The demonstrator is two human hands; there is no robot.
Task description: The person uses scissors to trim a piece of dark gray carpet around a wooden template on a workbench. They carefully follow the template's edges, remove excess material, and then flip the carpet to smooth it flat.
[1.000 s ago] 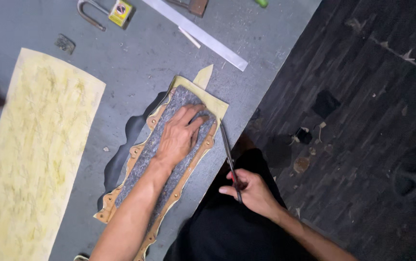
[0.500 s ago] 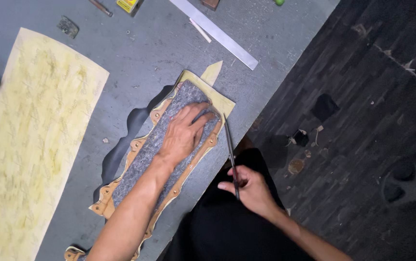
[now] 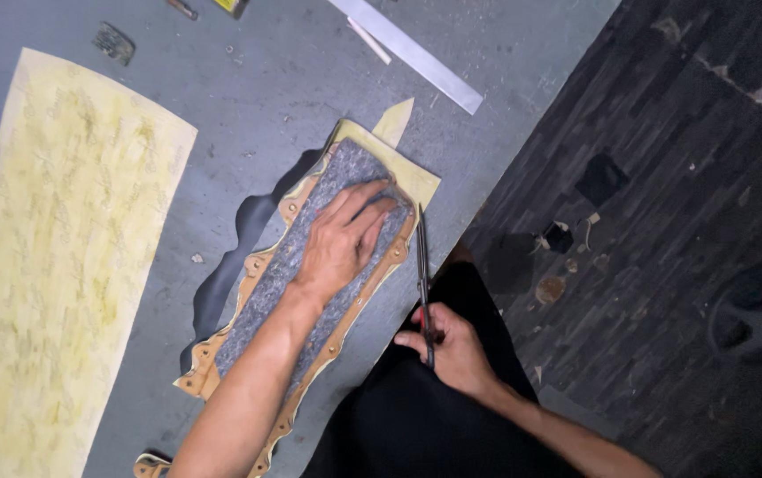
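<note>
Scissors (image 3: 422, 274) advanced along yellow sheet (image 3: 416, 181), left hand (image 3: 345, 239) pressing felt

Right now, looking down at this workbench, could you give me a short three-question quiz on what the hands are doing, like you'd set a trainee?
1. True or false: the left hand lies flat on the grey felt pad.
2. What does the right hand hold? A) a hammer B) scissors C) a brush
3. Fill in: the large yellow sheet lies on the grey table, to the ____ of the felt pad.

Key:
1. True; the palm presses on it.
2. B; the scissors run along the pad's right edge, by the yellow sheet under it.
3. Left.
</note>
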